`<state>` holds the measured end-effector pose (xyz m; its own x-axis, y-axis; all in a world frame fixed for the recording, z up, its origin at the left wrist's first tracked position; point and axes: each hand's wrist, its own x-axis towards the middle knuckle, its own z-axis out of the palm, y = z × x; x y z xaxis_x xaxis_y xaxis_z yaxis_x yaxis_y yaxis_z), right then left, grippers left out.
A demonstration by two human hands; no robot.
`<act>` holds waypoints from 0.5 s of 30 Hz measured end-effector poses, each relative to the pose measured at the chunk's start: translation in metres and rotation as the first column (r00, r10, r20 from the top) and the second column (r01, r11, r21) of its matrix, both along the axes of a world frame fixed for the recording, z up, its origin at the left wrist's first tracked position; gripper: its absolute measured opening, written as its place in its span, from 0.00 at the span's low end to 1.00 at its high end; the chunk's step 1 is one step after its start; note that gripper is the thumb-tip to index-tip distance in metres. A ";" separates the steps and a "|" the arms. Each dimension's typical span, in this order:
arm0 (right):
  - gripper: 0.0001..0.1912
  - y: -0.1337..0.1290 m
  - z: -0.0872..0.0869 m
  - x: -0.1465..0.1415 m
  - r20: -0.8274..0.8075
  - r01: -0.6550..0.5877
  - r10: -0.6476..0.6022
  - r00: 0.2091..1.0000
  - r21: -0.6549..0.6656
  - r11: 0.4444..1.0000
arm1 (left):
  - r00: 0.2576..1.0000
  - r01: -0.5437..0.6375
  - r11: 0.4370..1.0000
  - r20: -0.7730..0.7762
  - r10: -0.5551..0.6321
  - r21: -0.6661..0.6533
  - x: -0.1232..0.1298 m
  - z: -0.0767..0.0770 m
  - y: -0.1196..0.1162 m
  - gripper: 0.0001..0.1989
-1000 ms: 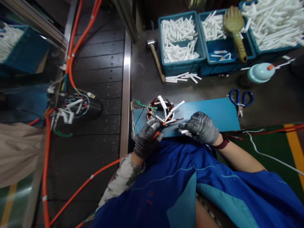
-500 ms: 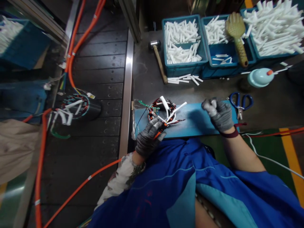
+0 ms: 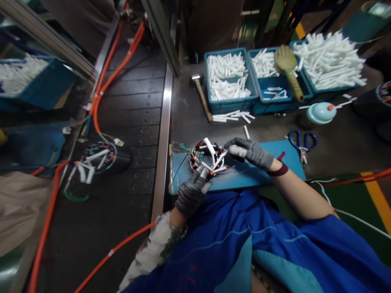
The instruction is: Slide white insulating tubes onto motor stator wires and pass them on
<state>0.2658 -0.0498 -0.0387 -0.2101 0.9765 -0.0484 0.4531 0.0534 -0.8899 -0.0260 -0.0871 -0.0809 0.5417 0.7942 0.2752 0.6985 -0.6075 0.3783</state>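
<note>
A wire-wound motor stator [image 3: 192, 162] with a small green circuit board [image 3: 199, 155] lies at the left part of a blue mat [image 3: 259, 175]. White sleeving tubes stick up from it. My left hand [image 3: 192, 189], in a grey glove, is closed at the stator's near edge around an orange cable [image 3: 210, 175]; part of its grip is hidden. To the right, my gloved right hand [image 3: 252, 152] pinches the upper end of a slanting white tube [image 3: 219, 160]. Dark lead ends lie on the mat below it.
Blue bins [image 3: 232, 106] of white tubes stand at the back, a yellowish scoop [image 3: 290, 71] on one. A hammer [image 3: 202, 97], loose tubes [image 3: 233, 116], a light-blue-lidded container [image 3: 321, 113] and blue-handled scissors [image 3: 302, 142] lie around. Another stator [image 3: 100, 158] sits on the left conveyor.
My right hand has moved left from the mat's right end to the stator and taken hold of the white tube. A single loose tube now lies behind the mat. The view has tilted up.
</note>
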 end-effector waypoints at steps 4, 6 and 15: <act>0.17 0.009 0.008 -0.013 0.075 -0.074 0.074 0.994 -0.002 0.997 | 1.000 0.010 0.994 0.028 -0.013 0.112 -0.001 -0.007 0.003 0.20; 0.13 0.012 0.012 -0.022 0.267 -0.073 0.045 0.963 0.094 0.993 | 0.999 0.024 0.990 0.028 -0.028 0.142 0.002 -0.012 0.005 0.20; 0.23 0.018 0.044 -0.031 0.722 -0.111 -0.150 0.675 0.301 0.947 | 0.997 -0.063 0.992 -0.039 0.068 0.108 0.040 -0.021 0.007 0.23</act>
<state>0.2345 -0.0318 0.0048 -0.2155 0.9700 0.1124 0.9488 0.2352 -0.2109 0.0141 -0.0804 -0.1016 0.5023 0.7957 0.3385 0.7521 -0.5952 0.2831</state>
